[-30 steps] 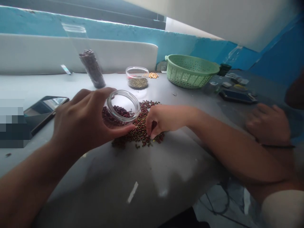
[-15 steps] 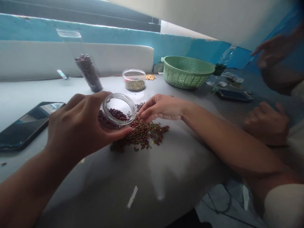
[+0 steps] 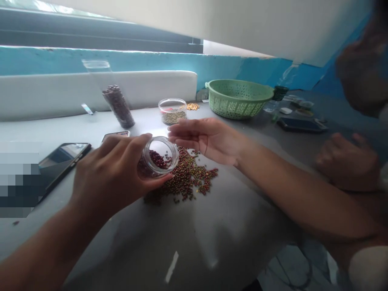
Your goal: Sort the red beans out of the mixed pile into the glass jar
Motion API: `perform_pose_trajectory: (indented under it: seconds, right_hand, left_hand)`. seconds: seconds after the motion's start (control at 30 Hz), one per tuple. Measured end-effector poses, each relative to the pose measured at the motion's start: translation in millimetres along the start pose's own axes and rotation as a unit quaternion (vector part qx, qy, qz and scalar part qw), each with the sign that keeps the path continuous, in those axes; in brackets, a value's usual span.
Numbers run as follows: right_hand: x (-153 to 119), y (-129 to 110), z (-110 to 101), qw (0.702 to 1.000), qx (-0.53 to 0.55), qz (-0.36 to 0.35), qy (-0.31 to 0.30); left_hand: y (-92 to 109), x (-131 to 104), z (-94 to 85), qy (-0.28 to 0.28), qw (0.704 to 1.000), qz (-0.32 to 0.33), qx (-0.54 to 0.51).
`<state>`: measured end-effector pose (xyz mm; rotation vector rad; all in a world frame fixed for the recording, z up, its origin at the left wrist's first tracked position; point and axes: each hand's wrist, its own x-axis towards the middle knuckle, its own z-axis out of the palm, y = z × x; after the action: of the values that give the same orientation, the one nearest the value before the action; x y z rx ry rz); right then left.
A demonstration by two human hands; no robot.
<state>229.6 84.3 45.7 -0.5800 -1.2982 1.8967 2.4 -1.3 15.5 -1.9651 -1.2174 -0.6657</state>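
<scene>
My left hand [image 3: 112,169] is wrapped round a clear jar [image 3: 162,155], tilted with its mouth toward the right. Dark red beans [image 3: 157,159] lie inside it. At the jar's rim, my right hand [image 3: 206,139] has its fingers stretched out and apart from the thumb, with nothing seen in them. Beneath and right of the jar, a loose pile of red and green beans [image 3: 184,176] spreads over the grey table [image 3: 151,242]. The jar and my left hand hide part of the pile.
Behind stand a tall container of dark beans [image 3: 118,105], a round tub of small green beans [image 3: 172,116], yellow kernels [image 3: 192,106] and a green basket [image 3: 239,101]. Phones [image 3: 66,157] lie left. A person's hand [image 3: 348,161] rests at right.
My right hand's fingers have gone from pinched together to stretched out, and the hand has turned at the jar's mouth. The whole view has shifted, with things lower in it.
</scene>
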Motion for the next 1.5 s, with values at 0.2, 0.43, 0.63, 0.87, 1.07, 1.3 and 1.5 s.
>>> perform_pose_trajectory:
  seconds: [0.2, 0.43, 0.63, 0.87, 1.07, 1.3, 1.5]
  right_hand:
    - [-7.9, -3.4, 13.5, 1.0, 0.01, -0.014, 0.006]
    - [-21.5, -1.7, 36.7, 0.997, -0.015, -0.078, -0.019]
    - [-38.3, -6.5, 43.5, 0.989, -0.097, -0.101, -0.047]
    - [-46.8, -4.4, 45.1, 0.98, -0.127, -0.095, -0.122]
    - [-37.6, -11.7, 33.3, 0.962, -0.146, -0.227, -0.041]
    - [-11.3, -29.0, -22.0, 0.815, -0.526, 0.06, -0.236]
    - [-12.0, -15.9, -9.2, 0.72, -0.627, 0.076, -0.289]
  left_hand:
    - [4.2, 1.8, -0.8, -0.002, 1.0, -0.015, -0.003]
    - [18.8, 5.4, -3.3, 0.008, 0.996, -0.078, -0.037]
    - [28.9, 8.6, -6.9, 0.003, 0.992, -0.112, -0.064]
    - [30.1, 4.3, -3.7, -0.021, 0.991, -0.109, -0.079]
    - [28.0, 5.5, -5.3, -0.009, 0.991, -0.11, -0.078]
    - [10.3, -0.5, -4.8, -0.016, 0.984, -0.165, -0.061]
    - [5.9, -2.1, -1.3, -0.018, 0.984, -0.17, -0.047]
